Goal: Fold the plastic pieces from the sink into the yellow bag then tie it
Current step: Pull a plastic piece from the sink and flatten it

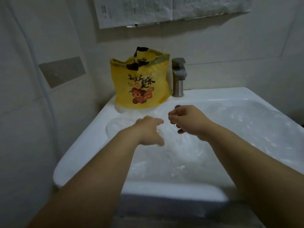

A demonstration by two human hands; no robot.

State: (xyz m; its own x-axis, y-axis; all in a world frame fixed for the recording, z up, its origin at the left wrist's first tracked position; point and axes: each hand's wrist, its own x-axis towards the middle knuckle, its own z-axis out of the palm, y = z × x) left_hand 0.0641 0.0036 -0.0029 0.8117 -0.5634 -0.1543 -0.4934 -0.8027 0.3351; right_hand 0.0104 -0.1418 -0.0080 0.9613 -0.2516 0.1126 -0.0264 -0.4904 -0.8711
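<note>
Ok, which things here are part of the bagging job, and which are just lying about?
For the job: yellow bag; clear plastic pieces in the sink; left hand and right hand over them.

Just there: tap; papers on the wall; grey wall plate.

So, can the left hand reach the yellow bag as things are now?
Probably yes. The left hand is over the sink, and the yellow bag stands just beyond it on the back rim. Only clear plastic lies between; the faucet is off to the side.
</note>
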